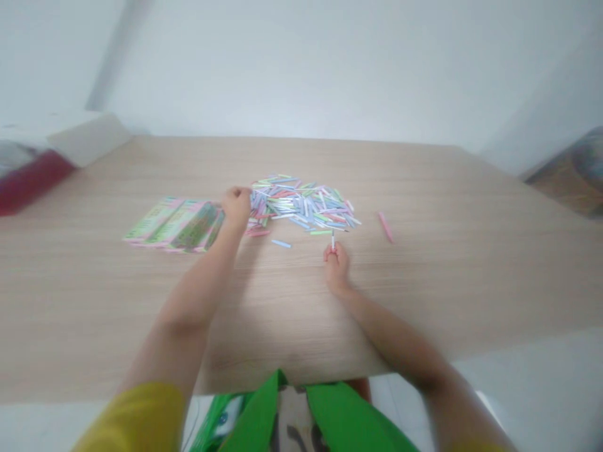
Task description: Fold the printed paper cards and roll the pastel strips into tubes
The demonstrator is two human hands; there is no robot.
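Stretching across most of the view, the wide tabletop of pale wood grain (424, 263) bears everything the hands work among, with a plain whitish wall (301, 69) behind its far edge. Next in size is the loose, jumbled pile of thin pastel sticks (301, 204), in blue, green, pink and white, which lies around the middle of the tabletop. To its left, flat printed packets in pink and green (162, 223) lie side by side and partly overlap, their right end close to the left forearm. At the far left sit a dark red object (35, 182) and an open cream flap (92, 139), both too blurred to identify.

The left hand (237, 206) is at the left edge of the pile, fingers bent and drawn close together; whether something is pinched between them, I cannot tell. The right hand (336, 263), just in front of the pile, is closed narrowly around a slim white stick with a dark tip (333, 240), which points away from the person.

Smallest are the strays: a pink stick (385, 227) well apart on the right, and a single light blue stick (281, 243) in front of the pile, between the two hands.
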